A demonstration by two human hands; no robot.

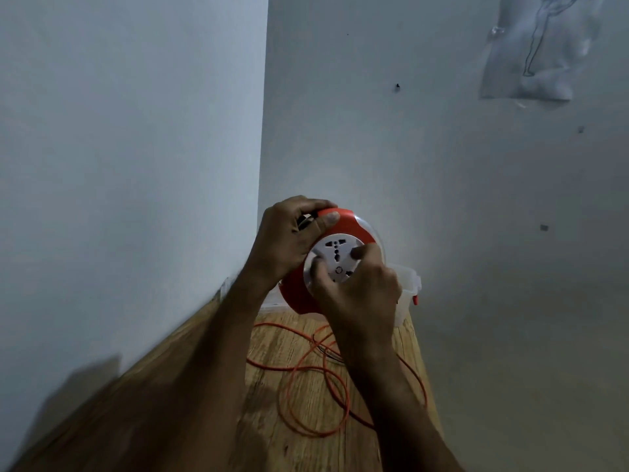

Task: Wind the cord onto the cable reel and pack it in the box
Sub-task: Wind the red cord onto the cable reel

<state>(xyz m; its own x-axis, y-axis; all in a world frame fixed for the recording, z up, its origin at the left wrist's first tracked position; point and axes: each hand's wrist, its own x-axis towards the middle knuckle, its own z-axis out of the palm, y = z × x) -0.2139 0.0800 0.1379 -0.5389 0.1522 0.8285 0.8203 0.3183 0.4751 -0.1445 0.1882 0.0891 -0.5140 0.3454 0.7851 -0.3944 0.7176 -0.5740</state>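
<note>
An orange cable reel [354, 229] with a white socket face [335, 255] is held up above the wooden table [292, 447]. My left hand [289, 236] grips its upper left rim, thumb on the orange edge. My right hand [357, 291] pinches the white centre disc, fingers curled on it. Loose loops of orange cord [306, 369] lie on the table below. A clear plastic box [406, 287] with a red latch stands behind the reel, mostly hidden by my hands.
The table stands in a corner, with walls close on the left [136, 165] and behind [442, 199]. Its right edge [422, 362] drops off beside the cord. A plastic sheet [537, 52] hangs on the back wall at the upper right.
</note>
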